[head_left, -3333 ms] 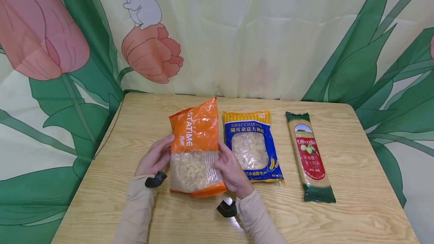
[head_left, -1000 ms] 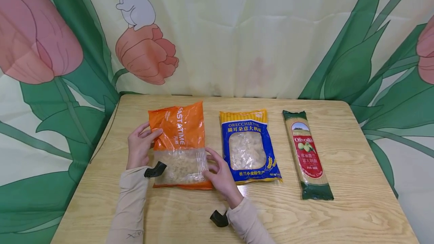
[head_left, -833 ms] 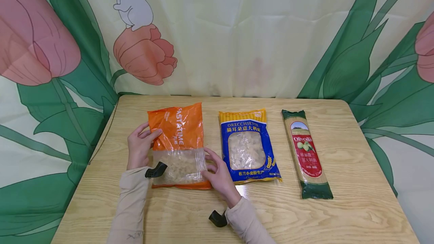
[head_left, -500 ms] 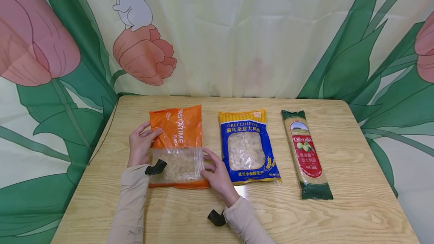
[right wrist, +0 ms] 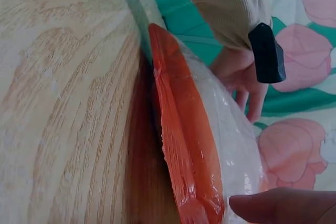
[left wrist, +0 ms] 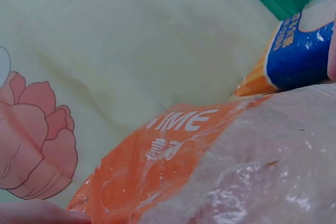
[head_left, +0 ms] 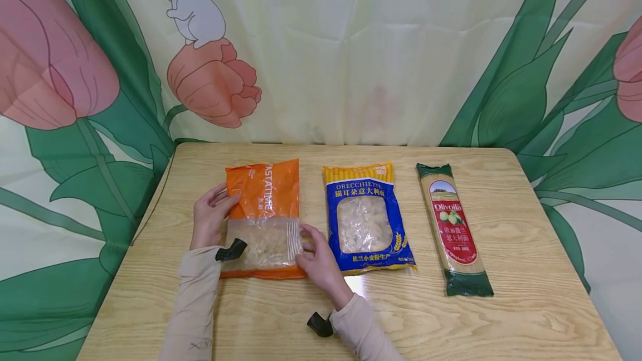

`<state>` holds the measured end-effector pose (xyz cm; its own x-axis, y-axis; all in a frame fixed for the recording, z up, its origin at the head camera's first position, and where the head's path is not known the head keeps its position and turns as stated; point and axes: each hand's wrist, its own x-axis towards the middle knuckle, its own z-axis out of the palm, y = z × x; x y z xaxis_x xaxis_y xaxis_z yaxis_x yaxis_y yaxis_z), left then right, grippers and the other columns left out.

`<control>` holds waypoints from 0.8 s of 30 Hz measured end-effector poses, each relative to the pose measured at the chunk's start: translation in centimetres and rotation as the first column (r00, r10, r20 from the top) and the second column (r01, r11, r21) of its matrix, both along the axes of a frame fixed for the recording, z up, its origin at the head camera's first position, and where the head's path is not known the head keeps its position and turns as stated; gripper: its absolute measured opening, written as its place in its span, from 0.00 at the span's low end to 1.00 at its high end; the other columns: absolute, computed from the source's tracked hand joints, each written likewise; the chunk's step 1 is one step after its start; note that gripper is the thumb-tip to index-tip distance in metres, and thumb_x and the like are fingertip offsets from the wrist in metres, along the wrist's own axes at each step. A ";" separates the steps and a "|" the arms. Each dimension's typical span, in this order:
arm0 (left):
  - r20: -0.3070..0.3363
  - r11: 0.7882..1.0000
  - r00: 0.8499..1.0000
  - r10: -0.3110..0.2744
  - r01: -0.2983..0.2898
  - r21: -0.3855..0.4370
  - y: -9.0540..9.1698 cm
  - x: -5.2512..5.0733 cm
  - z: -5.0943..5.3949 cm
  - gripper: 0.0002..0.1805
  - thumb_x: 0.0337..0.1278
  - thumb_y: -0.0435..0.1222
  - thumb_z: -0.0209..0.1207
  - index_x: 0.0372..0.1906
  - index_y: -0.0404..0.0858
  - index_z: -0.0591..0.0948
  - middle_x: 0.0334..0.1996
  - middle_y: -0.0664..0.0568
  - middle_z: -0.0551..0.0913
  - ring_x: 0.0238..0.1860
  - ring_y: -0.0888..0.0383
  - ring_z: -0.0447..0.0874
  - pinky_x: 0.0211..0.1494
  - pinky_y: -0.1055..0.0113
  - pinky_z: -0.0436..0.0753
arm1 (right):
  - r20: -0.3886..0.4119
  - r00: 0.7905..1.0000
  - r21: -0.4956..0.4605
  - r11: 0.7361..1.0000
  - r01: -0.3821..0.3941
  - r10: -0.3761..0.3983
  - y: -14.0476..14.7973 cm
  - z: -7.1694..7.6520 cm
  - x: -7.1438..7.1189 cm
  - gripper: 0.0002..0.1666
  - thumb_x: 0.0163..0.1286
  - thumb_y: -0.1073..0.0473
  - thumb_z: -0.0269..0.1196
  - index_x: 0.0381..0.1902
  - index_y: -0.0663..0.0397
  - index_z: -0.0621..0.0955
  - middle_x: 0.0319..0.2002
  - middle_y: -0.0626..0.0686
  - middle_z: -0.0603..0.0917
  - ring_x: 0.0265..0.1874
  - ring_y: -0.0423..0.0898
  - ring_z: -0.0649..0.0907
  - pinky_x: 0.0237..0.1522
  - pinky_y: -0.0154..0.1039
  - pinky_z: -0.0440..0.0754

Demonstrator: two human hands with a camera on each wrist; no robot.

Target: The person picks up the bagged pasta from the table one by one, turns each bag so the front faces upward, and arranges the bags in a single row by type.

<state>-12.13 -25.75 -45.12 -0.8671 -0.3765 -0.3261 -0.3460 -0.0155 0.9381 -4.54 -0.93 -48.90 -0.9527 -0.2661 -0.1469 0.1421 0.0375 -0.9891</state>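
An orange bag of pasta (head_left: pixel 266 194) with a clear lower window lies low at the left of the table, its far end away from me. My left hand (head_left: pixel 208 216) grips its left edge, thumb over the top and the other fingers partly hidden behind it. At the lower right edge, my right hand (head_left: pixel 321 263) pinches the bag, with the thumb (right wrist: pixel 278 205) on the clear film in the right wrist view. Just right of that hand is a blue and yellow bag of orecchiette (head_left: pixel 366 219).
A long, narrow pack of spaghetti (head_left: pixel 453 230) with green ends and a red label lies on the right of the wooden table (head_left: pixel 541 294). Behind the table's far edge hangs a curtain (head_left: pixel 381 60) printed with tulips.
Over about three seconds the orange bag has come down from a raised, tilted hold and moved left, both hands with it. Lately its far end has sunk slightly. The other packs have stayed put.
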 end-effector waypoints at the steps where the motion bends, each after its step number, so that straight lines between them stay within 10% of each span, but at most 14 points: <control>1: -0.003 1.000 1.000 0.001 -0.001 0.000 0.0 0.1 0.0 0.31 0.62 0.34 0.65 0.70 0.39 0.71 0.62 0.42 0.75 0.41 0.68 0.81 0.43 0.79 0.83 | -0.003 1.000 0.015 1.000 -0.001 0.001 0.0 0.1 0.0 0.40 0.61 0.78 0.60 0.71 0.62 0.64 0.64 0.67 0.69 0.57 0.64 0.79 0.50 0.42 0.85; 12: -0.082 0.998 0.996 0.034 -0.039 -0.054 0.6 1.9 1.3 0.29 0.62 0.34 0.65 0.68 0.38 0.74 0.63 0.46 0.74 0.58 0.57 0.74 0.48 0.84 0.79 | -0.059 0.998 0.111 0.993 0.026 -0.019 0.8 1.2 0.1 0.35 0.65 0.70 0.63 0.68 0.67 0.65 0.65 0.68 0.67 0.54 0.64 0.80 0.53 0.49 0.84; 24: -0.233 0.996 0.970 -0.062 0.046 -0.076 2.6 3.7 3.2 0.21 0.65 0.31 0.62 0.61 0.29 0.76 0.54 0.46 0.81 0.51 0.62 0.80 0.49 0.79 0.81 | -0.161 0.987 0.135 0.990 0.040 -0.017 3.2 3.8 -0.7 0.21 0.69 0.64 0.64 0.58 0.60 0.74 0.58 0.65 0.76 0.51 0.59 0.79 0.55 0.51 0.81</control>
<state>-8.43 -23.14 -41.90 -0.9360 -0.3416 -0.0852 -0.1139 0.0648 0.9914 -5.29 2.23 -45.09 -0.9737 -0.2262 -0.0267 -0.0132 0.1732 -0.9848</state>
